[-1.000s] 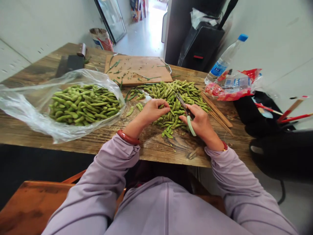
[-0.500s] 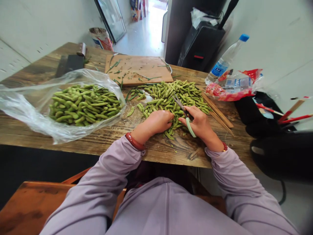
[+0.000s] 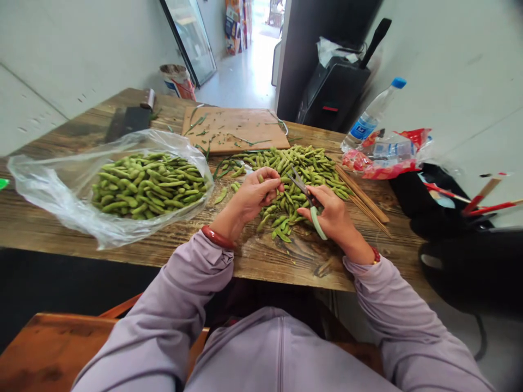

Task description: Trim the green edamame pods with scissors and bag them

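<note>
My left hand is closed, pinching a green edamame pod above the loose pile of pods on the wooden table. My right hand is wrapped round the pale green handle of a pair of scissors, whose blades point up-left toward the pod in my left fingers. Both hands hover over the near edge of the pile.
A clear plastic bag full of edamame lies at left. A wooden cutting board with stem scraps and a cleaver sit behind. Chopsticks, a water bottle and red wrappers lie at right.
My left hand has lifted from the pile with a pod pinched in its fingers. The scissors in my right hand have stayed close beside it. The camera has tilted slightly.
</note>
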`<action>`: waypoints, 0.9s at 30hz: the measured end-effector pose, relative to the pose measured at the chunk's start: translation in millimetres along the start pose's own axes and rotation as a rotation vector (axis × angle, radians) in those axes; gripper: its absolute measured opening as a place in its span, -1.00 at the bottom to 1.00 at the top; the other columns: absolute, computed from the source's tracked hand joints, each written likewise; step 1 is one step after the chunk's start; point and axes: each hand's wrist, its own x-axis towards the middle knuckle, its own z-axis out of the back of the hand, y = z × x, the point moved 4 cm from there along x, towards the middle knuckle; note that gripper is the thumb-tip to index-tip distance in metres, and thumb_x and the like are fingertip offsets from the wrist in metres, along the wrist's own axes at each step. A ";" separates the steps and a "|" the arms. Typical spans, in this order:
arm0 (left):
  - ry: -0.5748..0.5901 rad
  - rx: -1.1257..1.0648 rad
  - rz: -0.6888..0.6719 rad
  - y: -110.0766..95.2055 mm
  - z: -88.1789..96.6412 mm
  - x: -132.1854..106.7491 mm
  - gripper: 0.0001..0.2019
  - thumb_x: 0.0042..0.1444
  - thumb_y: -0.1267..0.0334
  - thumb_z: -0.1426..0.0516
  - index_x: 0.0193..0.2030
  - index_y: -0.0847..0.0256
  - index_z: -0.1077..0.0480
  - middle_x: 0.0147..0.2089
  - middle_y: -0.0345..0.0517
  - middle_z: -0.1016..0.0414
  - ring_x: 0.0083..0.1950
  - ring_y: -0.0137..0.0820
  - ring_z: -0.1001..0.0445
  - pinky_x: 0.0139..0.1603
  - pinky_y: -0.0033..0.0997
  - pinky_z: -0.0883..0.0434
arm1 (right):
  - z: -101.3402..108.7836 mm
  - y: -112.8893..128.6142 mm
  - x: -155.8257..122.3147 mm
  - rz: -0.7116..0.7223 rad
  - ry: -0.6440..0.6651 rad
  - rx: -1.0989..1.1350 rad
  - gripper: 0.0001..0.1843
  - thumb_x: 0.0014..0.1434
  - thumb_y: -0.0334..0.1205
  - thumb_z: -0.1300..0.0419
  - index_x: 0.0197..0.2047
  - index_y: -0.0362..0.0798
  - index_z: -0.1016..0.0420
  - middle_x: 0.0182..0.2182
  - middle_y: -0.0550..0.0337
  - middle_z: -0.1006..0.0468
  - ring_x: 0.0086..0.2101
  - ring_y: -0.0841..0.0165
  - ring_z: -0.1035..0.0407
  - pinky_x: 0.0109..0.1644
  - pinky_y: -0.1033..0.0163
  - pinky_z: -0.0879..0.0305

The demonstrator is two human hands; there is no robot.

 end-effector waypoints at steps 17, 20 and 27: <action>0.205 0.132 -0.015 9.9 -16.6 -2.2 -0.81 0.11 0.22 -0.24 -0.21 0.27 -0.41 -0.40 -0.16 -0.55 -0.61 -0.63 -0.22 -0.60 -0.53 -0.06 | -4.1 3.2 -1.3 0.020 0.027 0.036 -0.44 0.20 -0.04 -0.33 0.22 -0.01 -0.42 -0.10 0.01 -0.52 -0.27 0.23 -0.47 -0.15 0.07 -0.51; 0.232 0.172 -0.015 11.1 -18.8 -2.8 -0.82 0.12 0.23 -0.22 -0.21 0.30 -0.45 -0.41 -0.14 -0.54 -0.61 -0.62 -0.22 -0.59 -0.52 -0.09 | -5.2 3.5 -1.5 0.033 0.036 0.041 -0.44 0.19 -0.09 -0.34 0.22 -0.04 -0.42 -0.09 -0.01 -0.51 -0.24 0.21 -0.48 -0.14 0.08 -0.51; 0.220 0.291 -0.020 12.6 -19.1 -3.7 -0.84 0.12 0.26 -0.18 -0.26 0.32 -0.49 -0.47 -0.22 -0.45 -0.60 -0.63 -0.15 -0.59 -0.53 -0.06 | -6.7 1.8 -2.9 0.085 0.045 0.047 -0.35 0.14 -0.03 -0.38 0.25 0.01 -0.38 -0.07 0.00 -0.50 -0.21 0.17 -0.47 -0.12 0.02 -0.50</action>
